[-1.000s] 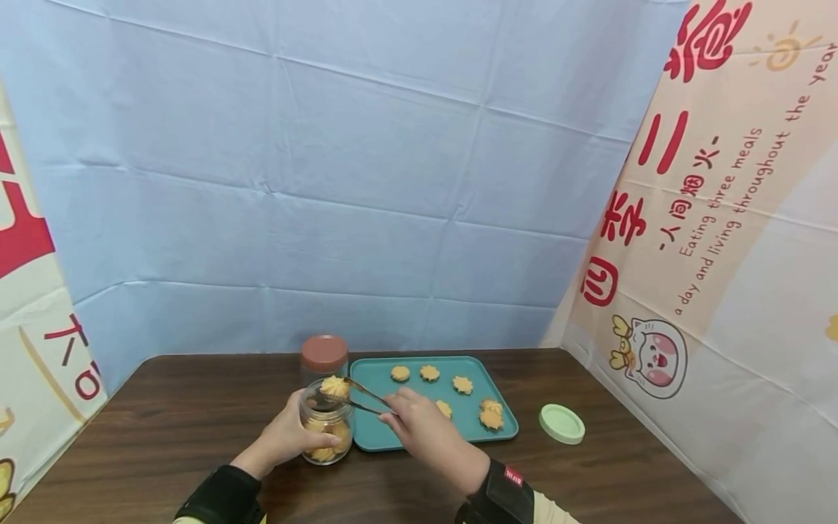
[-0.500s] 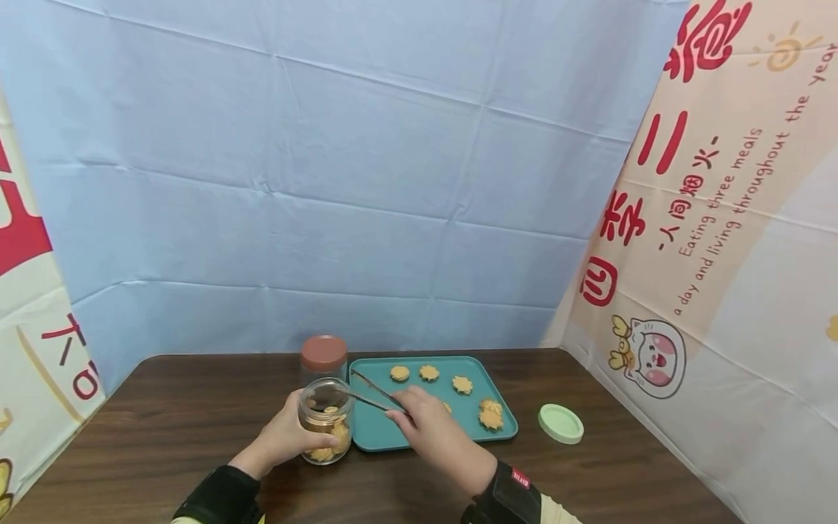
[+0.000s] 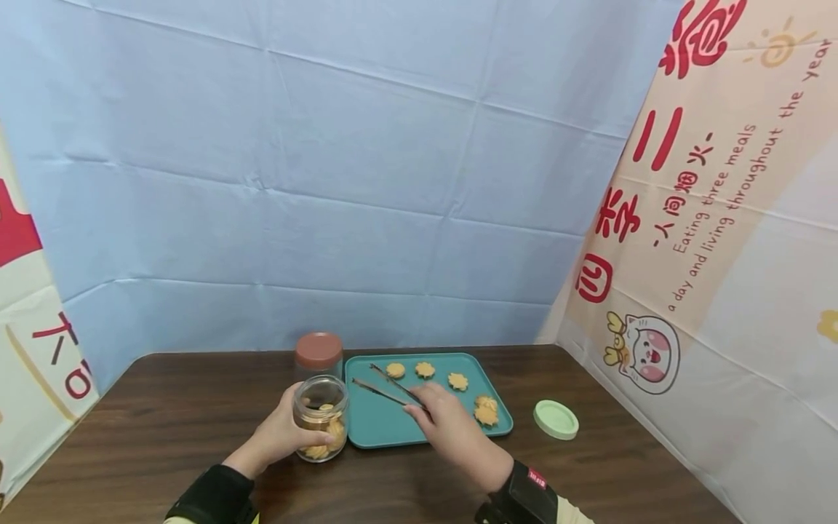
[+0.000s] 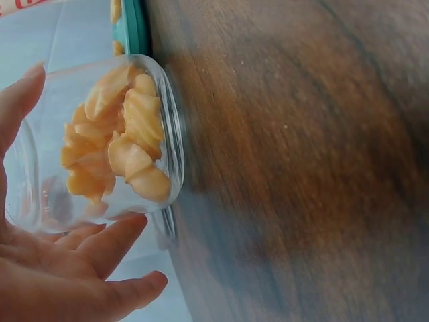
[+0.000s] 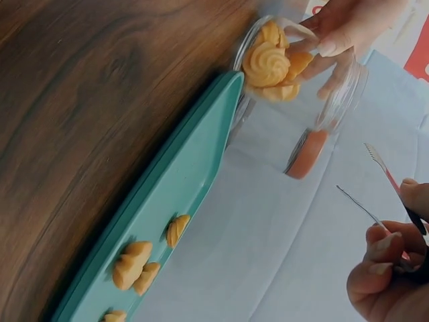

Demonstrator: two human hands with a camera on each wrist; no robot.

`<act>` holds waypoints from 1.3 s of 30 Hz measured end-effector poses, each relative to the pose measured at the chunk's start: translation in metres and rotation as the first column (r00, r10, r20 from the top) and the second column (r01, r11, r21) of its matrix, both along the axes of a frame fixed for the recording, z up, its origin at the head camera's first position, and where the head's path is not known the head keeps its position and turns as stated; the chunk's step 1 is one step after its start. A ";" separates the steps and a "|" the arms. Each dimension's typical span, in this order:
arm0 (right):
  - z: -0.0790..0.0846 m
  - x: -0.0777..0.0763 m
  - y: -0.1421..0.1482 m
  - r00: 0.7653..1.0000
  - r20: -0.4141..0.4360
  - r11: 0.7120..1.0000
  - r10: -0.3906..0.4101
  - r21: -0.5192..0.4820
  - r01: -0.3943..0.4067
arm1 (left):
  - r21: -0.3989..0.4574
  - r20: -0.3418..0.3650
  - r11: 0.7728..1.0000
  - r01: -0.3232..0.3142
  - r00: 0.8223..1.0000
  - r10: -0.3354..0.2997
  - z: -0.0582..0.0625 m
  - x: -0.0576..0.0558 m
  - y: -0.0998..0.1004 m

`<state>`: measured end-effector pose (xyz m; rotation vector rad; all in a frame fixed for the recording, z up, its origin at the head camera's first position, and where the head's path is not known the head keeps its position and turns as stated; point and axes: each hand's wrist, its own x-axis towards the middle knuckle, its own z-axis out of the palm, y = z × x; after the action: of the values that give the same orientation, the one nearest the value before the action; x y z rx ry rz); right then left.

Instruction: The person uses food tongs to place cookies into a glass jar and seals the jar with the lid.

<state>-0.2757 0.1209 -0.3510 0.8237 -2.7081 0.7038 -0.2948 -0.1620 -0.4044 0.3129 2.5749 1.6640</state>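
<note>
My left hand point(image 3: 283, 431) grips a clear glass jar point(image 3: 318, 382), its mouth uncovered, around the side. Several swirled butter cookies point(image 4: 137, 134) fill the lower part of that jar, seen closely in the left wrist view. Slim metal tongs point(image 3: 380, 394) are held in my right hand point(image 3: 452, 431). Their two arms stand spread apart over the tray, with nothing between the tips. In the right wrist view the tongs point(image 5: 379, 164) show toothed ends. Several more cookies point(image 3: 458, 381) lie on the teal tray point(image 3: 380, 433), two of them close together at its right side.
Behind the held jar stands a second jar with a reddish-brown lid point(image 3: 318, 350). A pale green lid point(image 3: 556, 420) lies on the brown wooden table point(image 3: 177, 429), right of the tray. Blue cloth point(image 3: 353, 182) hangs along the back, a printed sheet on the right.
The cookie in the tongs has been let go into the jar. My right hand has drawn the spread tongs right, from the jar's mouth to over the tray. The left hand keeps its grip.
</note>
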 end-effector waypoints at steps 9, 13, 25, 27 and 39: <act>-0.001 -0.001 0.013 0.999 0.017 0.999 -0.039 -0.008 0.039 | 0.000 -0.034 1.000 -0.011 0.999 0.011 -0.002 0.001 0.000; -0.002 -0.003 0.019 0.998 0.000 0.998 -0.063 -0.004 0.063 | -0.001 -0.040 1.000 -0.002 0.999 0.002 -0.001 0.001 -0.001; -0.006 -0.004 0.035 0.991 -0.049 0.992 -0.126 0.005 0.126 | -0.063 -0.051 0.998 -0.023 0.999 0.020 -0.001 -0.001 -0.001; -0.007 -0.004 0.039 0.989 -0.051 0.990 -0.139 0.006 0.140 | -0.091 -0.055 0.995 -0.028 0.998 0.023 0.001 -0.002 -0.001; -0.009 -0.005 0.052 0.981 -0.060 0.983 -0.183 -0.006 0.183 | -0.115 -0.056 0.993 -0.004 0.998 -0.003 0.002 -0.003 -0.001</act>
<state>-0.2803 0.1734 -0.3600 0.5755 -2.6853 0.6283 -0.2976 -0.1626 -0.4025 0.3572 2.6978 1.5205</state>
